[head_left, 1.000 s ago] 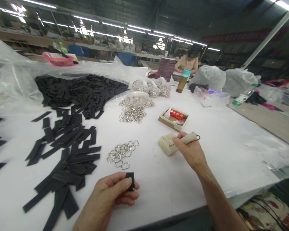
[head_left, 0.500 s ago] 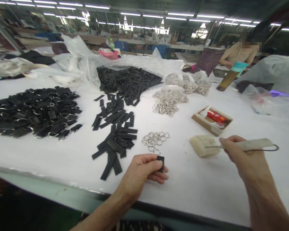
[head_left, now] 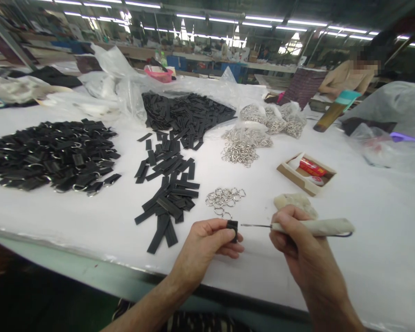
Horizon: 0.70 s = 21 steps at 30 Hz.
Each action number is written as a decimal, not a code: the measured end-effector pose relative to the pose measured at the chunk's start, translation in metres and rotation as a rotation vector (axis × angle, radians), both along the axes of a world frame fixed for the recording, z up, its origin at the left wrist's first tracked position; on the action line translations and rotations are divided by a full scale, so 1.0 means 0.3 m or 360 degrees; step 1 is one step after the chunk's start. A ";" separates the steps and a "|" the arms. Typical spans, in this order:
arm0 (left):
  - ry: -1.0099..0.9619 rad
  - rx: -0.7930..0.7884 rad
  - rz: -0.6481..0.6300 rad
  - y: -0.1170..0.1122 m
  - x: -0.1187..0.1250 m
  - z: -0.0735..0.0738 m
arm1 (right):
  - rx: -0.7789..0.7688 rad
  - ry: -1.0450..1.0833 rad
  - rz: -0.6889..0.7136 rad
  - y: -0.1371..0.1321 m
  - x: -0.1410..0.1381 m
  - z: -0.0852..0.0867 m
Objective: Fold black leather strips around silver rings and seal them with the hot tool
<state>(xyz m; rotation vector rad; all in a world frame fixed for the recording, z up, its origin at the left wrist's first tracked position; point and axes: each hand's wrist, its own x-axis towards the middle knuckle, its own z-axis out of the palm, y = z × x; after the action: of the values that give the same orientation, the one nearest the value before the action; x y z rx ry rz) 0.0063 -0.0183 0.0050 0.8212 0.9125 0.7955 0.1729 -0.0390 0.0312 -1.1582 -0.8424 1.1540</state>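
My left hand [head_left: 209,240] pinches a folded black strip [head_left: 232,225] between thumb and forefinger, the other fingers curled below it. Wrapped round the pale handle of a thin-tipped, awl-like tool [head_left: 327,227], my right hand [head_left: 295,237] holds it level, its metal point just right of the strip and apart from it. Behind the right hand lies a cream-coloured block [head_left: 293,201], partly hidden. Several metal D-rings [head_left: 224,198] lie just beyond the left hand. Loose black strips [head_left: 169,203] are scattered to its left.
At the left is a heap of black strips fitted with rings [head_left: 55,157]. Farther back are a pile of plain strips [head_left: 186,113] and bags of rings [head_left: 273,117]. A small box [head_left: 306,173] holds a red tube. A bottle [head_left: 337,110] leans near a person [head_left: 347,76].
My right hand has brought the tool left, away from the cream block, so its tip is beside the folded strip. My left hand keeps its pinch, nearly still.
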 end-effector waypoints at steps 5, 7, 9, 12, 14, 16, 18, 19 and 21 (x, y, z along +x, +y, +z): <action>-0.0031 0.0021 -0.0027 -0.006 -0.006 0.005 | -0.0032 -0.0023 0.0058 0.016 -0.019 -0.017; -0.0036 0.0029 -0.0041 -0.007 -0.006 0.005 | -0.0040 -0.0031 0.0072 0.019 -0.019 -0.022; -0.0042 0.0025 -0.0047 -0.006 -0.007 0.003 | -0.0047 -0.0041 0.0092 0.022 -0.020 -0.029; -0.0054 0.0010 -0.0048 -0.005 -0.007 0.001 | -0.0058 -0.0061 0.0122 0.025 -0.023 -0.043; -0.0053 0.0003 -0.0054 -0.004 -0.007 0.000 | -0.0062 -0.0077 0.0148 0.025 -0.023 -0.049; -0.0045 0.0002 -0.0053 -0.005 -0.007 0.000 | -0.0083 -0.0085 0.0182 0.024 -0.023 -0.050; -0.0038 -0.0005 -0.0042 -0.005 -0.008 0.001 | -0.0110 -0.0103 0.0220 0.026 -0.021 -0.048; -0.0030 -0.0012 -0.0040 -0.004 -0.008 0.003 | -0.0123 -0.0121 0.0237 0.028 -0.020 -0.046; 0.0000 -0.0025 -0.0047 -0.003 -0.008 0.008 | -0.0145 -0.0171 0.0271 0.036 -0.017 -0.042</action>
<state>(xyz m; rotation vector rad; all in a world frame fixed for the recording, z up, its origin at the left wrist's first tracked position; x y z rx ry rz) 0.0039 -0.0194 0.0073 0.8193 0.9034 0.7618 0.1678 -0.0282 0.0185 -1.2508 -0.9947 1.2893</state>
